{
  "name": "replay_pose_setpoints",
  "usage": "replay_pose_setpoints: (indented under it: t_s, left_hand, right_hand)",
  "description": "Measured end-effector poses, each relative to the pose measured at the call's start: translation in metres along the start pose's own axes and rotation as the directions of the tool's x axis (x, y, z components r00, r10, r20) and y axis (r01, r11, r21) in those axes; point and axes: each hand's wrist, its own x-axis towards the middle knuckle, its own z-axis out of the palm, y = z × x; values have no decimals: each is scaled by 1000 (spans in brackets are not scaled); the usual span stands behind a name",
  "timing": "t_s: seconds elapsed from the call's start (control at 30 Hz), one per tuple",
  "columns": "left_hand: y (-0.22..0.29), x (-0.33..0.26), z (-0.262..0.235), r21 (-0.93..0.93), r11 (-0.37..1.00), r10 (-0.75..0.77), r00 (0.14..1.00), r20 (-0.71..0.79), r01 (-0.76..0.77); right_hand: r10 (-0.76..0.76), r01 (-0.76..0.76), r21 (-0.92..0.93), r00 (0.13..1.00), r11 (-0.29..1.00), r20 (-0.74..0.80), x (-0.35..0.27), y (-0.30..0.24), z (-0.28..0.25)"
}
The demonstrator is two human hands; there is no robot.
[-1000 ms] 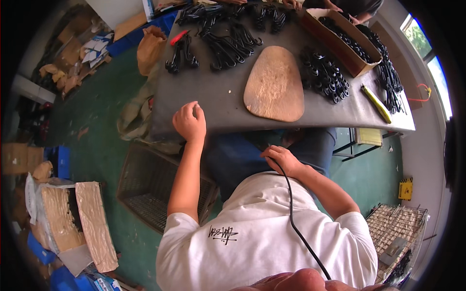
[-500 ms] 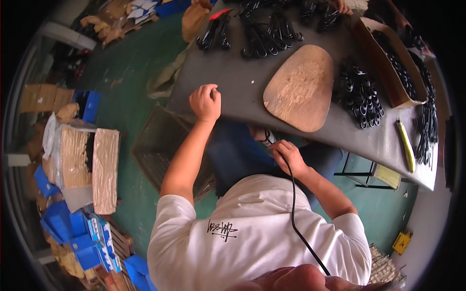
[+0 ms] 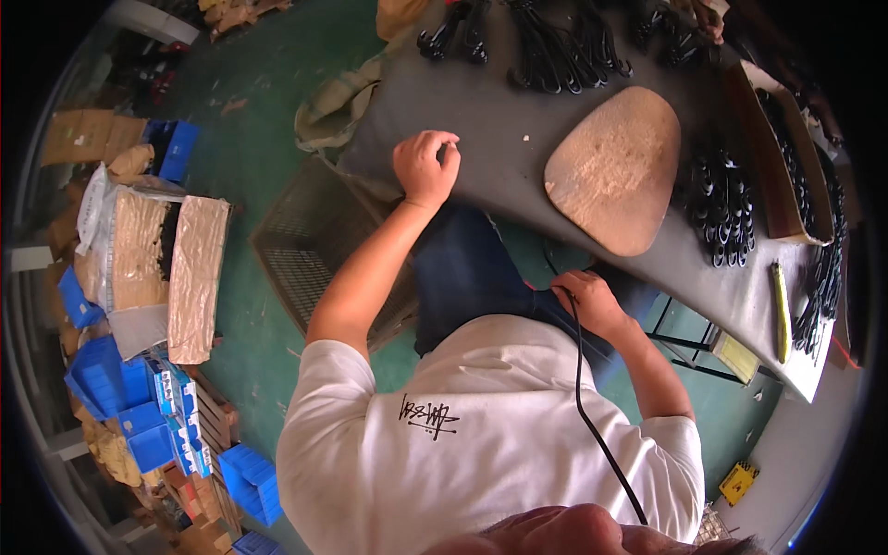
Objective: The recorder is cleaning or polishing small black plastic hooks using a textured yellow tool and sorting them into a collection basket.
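Now, from the head camera: left hand (image 3: 425, 168) sits curled in a loose fist on the grey table (image 3: 518, 129) edge, fingers pressed together, holding nothing I can make out. Right hand (image 3: 587, 303) is down at the lap, fingers pinched on a black cable (image 3: 585, 388) that trails up across the white shirt toward the camera. Risk, I'd say: that slack cable could snag on the shirt or slip the pinch. The wooden board (image 3: 615, 166) and cable bundles (image 3: 721, 208) lie well apart from both hands.

On the table (image 3: 499, 139), a wooden board (image 3: 615, 166) lies right of the left hand (image 3: 424, 168), cable bundles (image 3: 555, 46) far behind, wire basket (image 3: 319, 250) below left.
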Motion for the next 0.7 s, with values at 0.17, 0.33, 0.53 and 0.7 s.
replay_pose_setpoints:
  t_s: [0.17,0.33,0.53,0.7]
  left_hand:
    - [22,-15,-21,-313,944,129,991,46,-108]
    - [51,-80,-39,-561,825,157,980,120,-63]
    - [7,-195,-75,-277,816,-473,861,187,508]
    - [-44,-360,-82,218,417,-825,266,498,882]
  right_hand:
    - [64,-67,21,990,998,123,0,-12,-5]
    - [35,-48,185,997,982,73,-9,-30,-10]
    - [-156,137,-159,981,978,-115,12,-62,-19]
    - [-161,152,-269,987,951,-11,7,-63,-24]
